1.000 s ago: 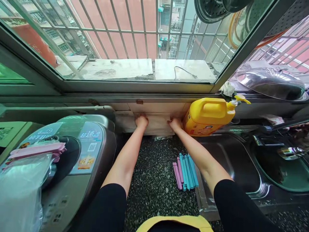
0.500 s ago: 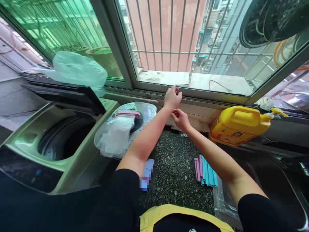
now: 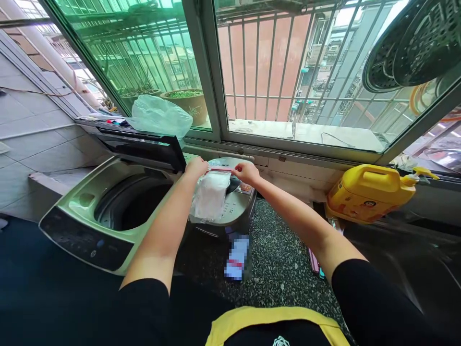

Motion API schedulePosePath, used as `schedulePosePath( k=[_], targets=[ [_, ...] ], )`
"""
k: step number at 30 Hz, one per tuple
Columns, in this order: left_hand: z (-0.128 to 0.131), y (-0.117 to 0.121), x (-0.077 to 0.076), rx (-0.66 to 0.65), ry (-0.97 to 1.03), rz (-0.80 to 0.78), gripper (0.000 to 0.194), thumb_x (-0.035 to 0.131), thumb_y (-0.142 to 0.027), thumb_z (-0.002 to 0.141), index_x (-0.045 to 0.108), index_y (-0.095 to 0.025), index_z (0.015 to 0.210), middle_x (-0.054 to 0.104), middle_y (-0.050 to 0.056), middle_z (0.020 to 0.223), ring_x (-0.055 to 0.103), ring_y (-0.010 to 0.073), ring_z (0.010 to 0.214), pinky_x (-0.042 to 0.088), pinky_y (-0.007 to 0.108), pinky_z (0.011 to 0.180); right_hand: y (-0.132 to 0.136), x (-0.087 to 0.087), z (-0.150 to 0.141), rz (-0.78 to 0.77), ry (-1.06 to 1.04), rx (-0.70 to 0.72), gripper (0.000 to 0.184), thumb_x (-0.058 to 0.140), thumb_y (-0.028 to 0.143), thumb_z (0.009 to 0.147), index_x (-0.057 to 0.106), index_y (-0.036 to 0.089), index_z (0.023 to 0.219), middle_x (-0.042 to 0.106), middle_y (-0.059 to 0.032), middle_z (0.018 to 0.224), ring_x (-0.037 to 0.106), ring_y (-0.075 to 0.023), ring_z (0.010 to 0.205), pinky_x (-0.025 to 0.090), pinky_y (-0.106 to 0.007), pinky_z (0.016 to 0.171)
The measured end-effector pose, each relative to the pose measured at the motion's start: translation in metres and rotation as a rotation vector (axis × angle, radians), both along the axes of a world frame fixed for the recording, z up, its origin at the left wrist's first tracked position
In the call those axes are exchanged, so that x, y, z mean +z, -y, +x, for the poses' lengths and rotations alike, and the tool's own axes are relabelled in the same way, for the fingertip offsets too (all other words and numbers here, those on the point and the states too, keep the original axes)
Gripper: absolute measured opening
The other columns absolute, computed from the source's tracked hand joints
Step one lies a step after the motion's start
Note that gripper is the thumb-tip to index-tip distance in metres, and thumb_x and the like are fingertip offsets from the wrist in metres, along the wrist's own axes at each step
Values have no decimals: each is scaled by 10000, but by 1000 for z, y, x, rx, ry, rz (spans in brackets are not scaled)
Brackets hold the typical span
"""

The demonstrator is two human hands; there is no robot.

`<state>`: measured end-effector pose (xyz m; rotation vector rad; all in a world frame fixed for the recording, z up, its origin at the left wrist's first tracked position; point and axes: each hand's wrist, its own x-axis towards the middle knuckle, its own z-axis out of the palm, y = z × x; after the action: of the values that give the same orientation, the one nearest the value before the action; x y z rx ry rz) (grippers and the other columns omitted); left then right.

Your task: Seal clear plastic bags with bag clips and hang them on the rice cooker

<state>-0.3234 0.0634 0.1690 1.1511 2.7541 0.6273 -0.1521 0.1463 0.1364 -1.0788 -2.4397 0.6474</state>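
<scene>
Left hand [image 3: 196, 167]: fingers curled in, nearly closed, tips on the left end of the pink clip [image 3: 220, 169]. Thumb placement there is hard to make out. Right hand [image 3: 248, 173]: thumb and index pinched together on the clip's right end, other fingers folded toward my palm. Clip runs roughly level between both hands, at the top edge of the clear bag [image 3: 212, 196]. Can't tell if the clip is closed over the plastic or just lying against it.

Clear bag sits on top of the cooker [image 3: 234, 209], crumpled, covering much of its left side; part of the buttons shows to the right of it. Cooker is at the back left of the speckled counter [image 3: 277, 245], beside the washer [image 3: 77, 204]. Washer lid [image 3: 144, 150] is up, drum opening visible. Pale green bag [image 3: 160, 115] is behind the lid, by the window [image 3: 266, 72].

On the counter in front of the cooker: a small bluish item [image 3: 237, 257] with a red band, pixelated, can't identify. More clips [image 3: 314, 262], pink and teal, partly hidden by my right forearm, near the sink [image 3: 389, 254]. Yellow jug [image 3: 370, 194] with a pump stands at the back right, below the window, well apart from both hands.
</scene>
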Motion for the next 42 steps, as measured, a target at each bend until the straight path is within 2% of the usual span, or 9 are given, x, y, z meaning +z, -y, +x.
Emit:
schedulePosePath(
  k=[4, 8, 11, 14, 20, 27, 32, 37, 42],
  targets=[
    [1, 2, -9, -19, 60, 41, 154, 504, -187, 696, 589, -164, 569, 646, 113, 687, 607, 255, 739, 419, 305, 646, 6, 1, -3, 25, 0, -16, 107, 613, 311, 745, 673, 233, 785, 689, -23, 842, 597, -177, 775, 399, -251, 599],
    [7, 8, 3, -27, 136, 146, 117, 501, -184, 708, 596, -161, 645, 629, 63, 667, 573, 191, 686, 398, 256, 621, 8, 7, 8, 49, -100, 11, 94, 596, 285, 753, 661, 224, 782, 679, -9, 813, 576, -153, 737, 390, -243, 608],
    [24, 17, 15, -60, 136, 337, 174, 477, -282, 766, 594, -159, 726, 623, 40, 707, 542, 159, 698, 395, 237, 646, 16, 13, 35, 80, -237, 33, 113, 581, 288, 761, 650, 210, 806, 663, 0, 787, 556, -132, 693, 389, -236, 617],
    [58, 29, 14, -266, 284, 448, 309, 423, -407, 802, 570, -158, 693, 575, 20, 652, 497, 138, 653, 386, 235, 636, 32, 13, 82, 120, -379, 67, 136, 567, 292, 767, 636, 193, 830, 647, -6, 770, 537, -119, 653, 398, -233, 618],
    [164, 52, -28, -514, 544, 540, 440, 371, -540, 791, 471, -182, 558, 434, 4, 539, 415, 130, 585, 352, 250, 580, 78, -10, 199, 186, -449, 21, 148, 531, 315, 795, 617, 204, 838, 615, -23, 749, 540, -134, 655, 432, -253, 632],
    [266, 69, -83, -621, 793, 472, 519, 287, -641, 784, 493, -193, 624, 522, 36, 641, 467, 156, 650, 391, 273, 632, 129, -57, 295, 224, -348, -148, 155, 508, 299, 836, 621, 214, 899, 623, -37, 760, 565, -149, 672, 469, -282, 660],
    [300, 82, -115, -663, 833, 366, 512, 299, -629, 796, 497, -190, 624, 510, 28, 624, 457, 146, 618, 384, 269, 606, 157, -81, 324, 262, -229, -126, 213, 477, 309, 872, 633, 202, 968, 653, -62, 772, 607, -173, 742, 484, -295, 692],
    [320, 91, -144, -588, 985, 355, 508, 275, -607, 822, 487, -187, 631, 494, 13, 614, 451, 133, 615, 393, 255, 608, 174, -97, 335, 221, -239, -135, 213, 460, 284, 881, 641, 202, 959, 673, -74, 806, 623, -171, 755, 491, -292, 693],
    [330, 94, -151, -468, 1253, 431, 476, 319, -580, 830, 462, -182, 613, 478, -2, 607, 448, 112, 596, 406, 246, 621, 180, -101, 338, 244, -289, -139, 182, 486, 256, 870, 642, 197, 943, 682, -82, 816, 624, -173, 753, 491, -288, 690]
  ],
)
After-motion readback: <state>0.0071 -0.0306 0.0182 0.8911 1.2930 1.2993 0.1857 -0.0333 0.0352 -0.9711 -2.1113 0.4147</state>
